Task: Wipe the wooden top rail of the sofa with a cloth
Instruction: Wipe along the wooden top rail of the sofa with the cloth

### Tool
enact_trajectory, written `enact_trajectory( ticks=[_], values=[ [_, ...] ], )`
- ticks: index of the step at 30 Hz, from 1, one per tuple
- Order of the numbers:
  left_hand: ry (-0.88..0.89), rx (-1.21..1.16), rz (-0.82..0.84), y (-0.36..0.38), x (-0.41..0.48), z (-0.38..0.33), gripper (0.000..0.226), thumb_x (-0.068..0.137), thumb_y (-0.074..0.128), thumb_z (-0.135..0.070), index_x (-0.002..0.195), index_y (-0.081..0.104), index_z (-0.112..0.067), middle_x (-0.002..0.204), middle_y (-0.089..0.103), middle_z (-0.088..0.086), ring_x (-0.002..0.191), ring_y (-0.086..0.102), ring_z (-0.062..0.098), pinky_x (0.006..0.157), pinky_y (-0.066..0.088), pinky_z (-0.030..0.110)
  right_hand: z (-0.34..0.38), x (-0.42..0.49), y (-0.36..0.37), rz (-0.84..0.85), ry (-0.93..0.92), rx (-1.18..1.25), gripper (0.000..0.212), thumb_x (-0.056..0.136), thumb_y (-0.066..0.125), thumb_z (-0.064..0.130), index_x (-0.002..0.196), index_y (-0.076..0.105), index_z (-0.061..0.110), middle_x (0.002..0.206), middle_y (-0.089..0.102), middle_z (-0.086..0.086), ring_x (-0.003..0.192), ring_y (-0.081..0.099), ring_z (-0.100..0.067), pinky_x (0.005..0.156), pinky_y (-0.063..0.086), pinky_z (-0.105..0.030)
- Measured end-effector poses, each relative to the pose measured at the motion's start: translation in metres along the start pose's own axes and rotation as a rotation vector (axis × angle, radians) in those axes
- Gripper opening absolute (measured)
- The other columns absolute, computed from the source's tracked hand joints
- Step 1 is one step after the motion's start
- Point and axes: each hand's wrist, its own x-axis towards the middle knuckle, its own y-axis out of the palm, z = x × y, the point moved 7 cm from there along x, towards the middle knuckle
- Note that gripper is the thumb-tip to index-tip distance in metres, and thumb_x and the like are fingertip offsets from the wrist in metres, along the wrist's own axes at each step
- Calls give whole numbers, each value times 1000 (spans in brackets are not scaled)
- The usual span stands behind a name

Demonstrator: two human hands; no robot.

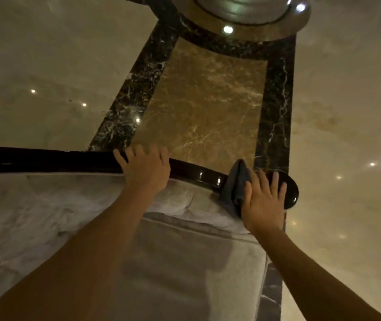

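The sofa's dark glossy wooden top rail [53,159] runs from the left edge to a rounded end at the right. My right hand [264,199] presses a folded grey cloth [234,186] flat onto the rail just before that rounded end. The cloth drapes over the rail, partly under my palm. My left hand [146,169] rests on the rail's middle, fingers curled over its far edge. Below the rail lies the pale grey upholstered sofa back [92,212] and cushion.
Beyond the rail is a polished marble floor [46,77] with a brown panel framed by black veined strips [138,84]. A round metal column base [249,10] stands at the top. Ceiling lights glint on the floor.
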Motion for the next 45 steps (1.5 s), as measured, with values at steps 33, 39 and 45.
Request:
enact_trajectory(
  ticks=[33,39,45],
  values=[
    [138,265,-140,30,-39,-148,56,92,28,-43,70,72,-16,71,66,6,83,55,30,85,37,45,-144,-11,67,215,545,887,53,97,35,57,147,43,42,150,50,-7,138,46,-33,115,36,-55],
    [200,249,-189,36,-36,-146,55,91,27,-44,67,68,-16,67,63,6,80,55,31,84,40,46,-149,-1,92,39,885,1512,34,90,50,45,115,68,31,116,70,-4,110,62,-26,93,52,-46],
    [178,279,-160,35,-39,-147,60,93,27,-44,72,74,-13,76,67,8,90,55,34,89,37,48,-175,5,45,-7,774,1702,29,108,38,28,122,59,16,120,63,-15,106,61,-29,91,51,-47]
  ],
)
